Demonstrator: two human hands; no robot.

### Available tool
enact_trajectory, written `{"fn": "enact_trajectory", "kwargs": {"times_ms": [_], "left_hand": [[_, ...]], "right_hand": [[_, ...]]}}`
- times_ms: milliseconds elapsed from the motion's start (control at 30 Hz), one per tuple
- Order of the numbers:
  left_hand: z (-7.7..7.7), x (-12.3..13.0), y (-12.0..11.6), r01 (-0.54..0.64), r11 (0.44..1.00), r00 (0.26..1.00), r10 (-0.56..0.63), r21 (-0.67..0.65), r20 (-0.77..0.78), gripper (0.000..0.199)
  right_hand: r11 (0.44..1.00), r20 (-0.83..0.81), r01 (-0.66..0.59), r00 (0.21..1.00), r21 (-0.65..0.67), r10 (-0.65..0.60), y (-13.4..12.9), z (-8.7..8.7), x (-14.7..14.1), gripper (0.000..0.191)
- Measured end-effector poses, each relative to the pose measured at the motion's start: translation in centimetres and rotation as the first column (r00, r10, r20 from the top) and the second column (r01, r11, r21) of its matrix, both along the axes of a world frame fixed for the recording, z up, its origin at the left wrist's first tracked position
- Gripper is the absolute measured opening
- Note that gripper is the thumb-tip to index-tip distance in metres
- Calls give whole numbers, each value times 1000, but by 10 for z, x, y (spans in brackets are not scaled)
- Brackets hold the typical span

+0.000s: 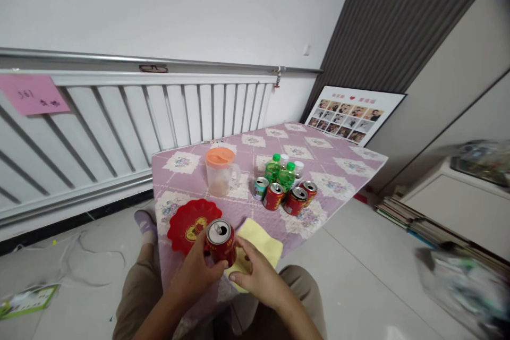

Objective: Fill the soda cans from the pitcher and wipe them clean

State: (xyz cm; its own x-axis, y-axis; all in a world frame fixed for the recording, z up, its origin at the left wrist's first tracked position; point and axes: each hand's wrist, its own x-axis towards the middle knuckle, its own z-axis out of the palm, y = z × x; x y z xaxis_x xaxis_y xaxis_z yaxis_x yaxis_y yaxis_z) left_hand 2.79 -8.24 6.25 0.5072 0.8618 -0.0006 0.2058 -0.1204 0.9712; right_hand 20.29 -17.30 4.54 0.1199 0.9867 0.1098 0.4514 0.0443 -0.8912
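Note:
A red drink can (221,247) with an opened silver top is held upright above the near edge of the table. My left hand (198,268) is wrapped around its left side, thumb across the front. On the other side, my right hand (257,271) has its fingers spread and curved, the fingertips by the can's right side; whether they touch it I cannot tell. Beneath my right hand lies a yellow cloth (265,241). Just left of the can sits a red scalloped plate (183,223) with a gold heart design, partly covered by my left hand.
A clear pitcher (218,178) with an orange lid stands behind the plate. Several cans (273,197) and bottles (287,174) are grouped on the patterned tablecloth (303,151). A white radiator (199,111) borders the far side; a photo board (354,114) leans at the back right.

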Motion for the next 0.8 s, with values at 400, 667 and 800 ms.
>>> {"fn": "enact_trajectory", "kwargs": {"times_ms": [400, 667, 800], "left_hand": [[-9, 46, -12, 327, 944, 928, -311, -43, 207, 77], [-31, 65, -23, 304, 921, 949, -268, 246, -170, 65], [-51, 67, -33, 605, 740, 751, -405, 295, -522, 69]], "right_hand": [[992, -231, 106, 969, 71, -87, -13, 13, 10, 77], [801, -203, 596, 792, 52, -576, -22, -20, 78, 69], [622, -145, 777, 630, 102, -763, -21, -48, 121, 62]]}}
